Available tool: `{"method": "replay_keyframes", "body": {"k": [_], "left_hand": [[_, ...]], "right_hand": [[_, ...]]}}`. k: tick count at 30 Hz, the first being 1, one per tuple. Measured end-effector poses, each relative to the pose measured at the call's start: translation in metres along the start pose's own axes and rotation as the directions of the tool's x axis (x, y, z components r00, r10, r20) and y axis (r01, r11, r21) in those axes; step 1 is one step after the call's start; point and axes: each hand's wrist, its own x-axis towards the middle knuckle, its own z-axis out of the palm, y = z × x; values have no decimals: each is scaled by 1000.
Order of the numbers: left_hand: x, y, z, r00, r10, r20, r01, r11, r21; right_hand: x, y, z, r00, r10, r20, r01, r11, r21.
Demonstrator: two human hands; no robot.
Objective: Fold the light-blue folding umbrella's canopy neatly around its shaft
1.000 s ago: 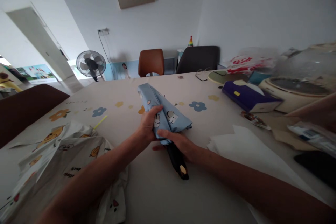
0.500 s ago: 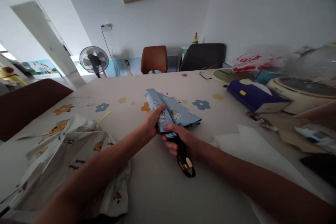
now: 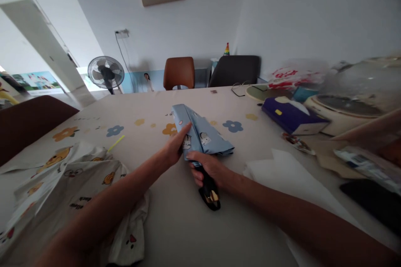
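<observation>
A folded light-blue umbrella (image 3: 204, 130) with small cartoon prints is held over the table, its canopy pointing away from me and one flap fanned out to the right. My left hand (image 3: 175, 147) grips the left side of the canopy, thumb laid on top of the fabric. Around the black handle (image 3: 209, 187) my right hand (image 3: 208, 167) is wrapped, with its thumb against the canopy's lower edge. A dark strap loop and a gold-coloured part show at the handle's end. The left fingers under the fabric are hidden.
A crumpled duck-print cloth (image 3: 72, 192) lies at left on the table (image 3: 175, 225). To the right are a white sheet (image 3: 291, 175), a purple tissue box (image 3: 293, 114), glasses (image 3: 242, 89) and a dark flat object (image 3: 369, 200). Chairs and a fan (image 3: 106, 73) stand beyond.
The canopy fabric lies flatter, with its left fold smoothed. My left thumb has moved slightly up along it. The whole view has shifted a little, so things appear further left.
</observation>
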Motion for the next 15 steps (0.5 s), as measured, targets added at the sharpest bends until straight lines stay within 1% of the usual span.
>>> {"method": "replay_keyframes", "body": {"k": [1, 2, 3, 4, 5, 6, 7, 8, 9, 10, 11, 13, 14, 15], "left_hand": [[0, 3, -2, 997, 56, -52, -54, 998, 39], [0, 7, -4, 978, 161, -132, -148, 983, 106], [-1, 11, -6, 927, 311, -211, -268, 941, 206], [-3, 15, -7, 840, 476, -262, -386, 862, 329], [-5, 20, -6, 744, 616, -259, -471, 758, 450], [-8, 24, -4, 674, 710, -202, -523, 653, 548], [-10, 27, 0, 651, 751, -106, -552, 565, 614], [-12, 29, 5, 666, 745, 8, -569, 502, 652], [-12, 30, 13, 701, 702, 122, -581, 465, 668], [-11, 29, 22, 739, 634, 227, -593, 452, 667], [-7, 28, 32, 769, 554, 319, -602, 460, 652], [6, 22, 53, 801, 389, 455, -598, 520, 609], [16, 18, 63, 807, 323, 494, -585, 548, 598], [26, 14, 72, 805, 279, 524, -581, 548, 601]], "right_hand": [[0, 0, 1, 1000, -5, -19, 5, 1000, 3], [1, 0, 2, 1000, -1, -28, 2, 1000, 16], [1, -1, 3, 999, 8, -33, -7, 999, 41], [2, -1, 3, 999, 25, -35, -22, 997, 73], [3, -2, 2, 999, 44, -33, -40, 993, 111], [3, -4, 2, 998, 61, -27, -57, 987, 148], [4, -5, 1, 998, 69, -16, -65, 981, 182], [4, -6, 0, 998, 66, -2, -64, 976, 207], [4, -6, -1, 998, 56, 14, -58, 974, 221], [4, -7, -2, 999, 41, 28, -47, 972, 229], [4, -7, -2, 999, 26, 39, -34, 972, 233], [2, -7, -3, 999, 14, 50, -25, 973, 231], [2, -7, -3, 999, 14, 50, -25, 974, 226], [1, -7, -4, 999, 15, 52, -27, 975, 220]]}}
